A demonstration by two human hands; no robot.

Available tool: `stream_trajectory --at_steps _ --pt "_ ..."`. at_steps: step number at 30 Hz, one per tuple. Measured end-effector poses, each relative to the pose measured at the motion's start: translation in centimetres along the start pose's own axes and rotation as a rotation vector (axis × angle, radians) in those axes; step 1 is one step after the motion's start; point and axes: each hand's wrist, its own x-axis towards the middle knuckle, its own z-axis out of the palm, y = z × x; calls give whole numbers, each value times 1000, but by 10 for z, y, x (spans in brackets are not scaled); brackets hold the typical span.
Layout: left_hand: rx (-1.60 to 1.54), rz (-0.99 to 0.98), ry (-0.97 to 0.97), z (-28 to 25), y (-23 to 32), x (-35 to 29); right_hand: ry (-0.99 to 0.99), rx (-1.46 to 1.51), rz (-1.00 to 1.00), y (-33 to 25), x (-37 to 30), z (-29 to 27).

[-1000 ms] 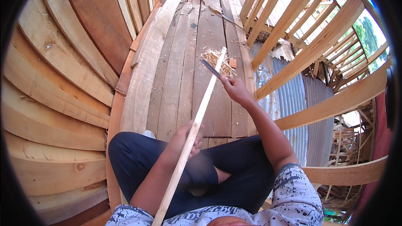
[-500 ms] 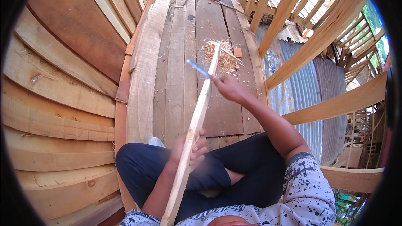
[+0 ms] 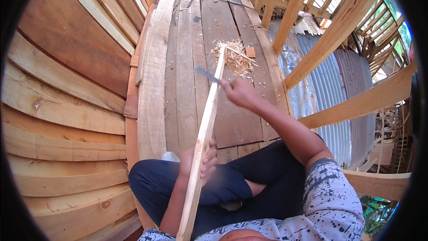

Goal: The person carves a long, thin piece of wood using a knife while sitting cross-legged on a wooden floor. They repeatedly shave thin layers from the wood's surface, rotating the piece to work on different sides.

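A long, pale wooden stick (image 3: pixel 206 127) runs from my chest out over the floor, its far end above a heap of shavings. My left hand (image 3: pixel 208 164) is closed around its lower part, the fingers curling up along the right side. In my right hand (image 3: pixel 240 93) is a knife, gripped with its handle hidden in my fist. The knife's blade (image 3: pixel 206 73) points to the left and lies across the upper part of the stick. My right arm is bent out to the side.
Wood shavings (image 3: pixel 238 64) and a small orange-brown block (image 3: pixel 250 52) lie on the plank floor (image 3: pixel 185 100). Stacked boards (image 3: pixel 67 109) stand along the left. Wooden railing posts (image 3: pixel 332 40) rise on the right, with corrugated metal sheets (image 3: pixel 321 78) beyond them. My crossed legs are below the stick.
The stick's far end and the knife have shifted slightly left in the picture, as has the floor behind them. The blade still crosses the stick at nearly the same spot.
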Motion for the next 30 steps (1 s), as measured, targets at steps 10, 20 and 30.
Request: stream_trajectory --at_steps 10,20,30 --pt "607 202 345 14 8 -14 -39 -85 -131 4 -1 1" --pt "1279 226 566 -5 4 -7 -78 -126 12 14 13 -15" --pt "1309 234 638 19 9 -21 -40 -130 -33 4 -8 7"
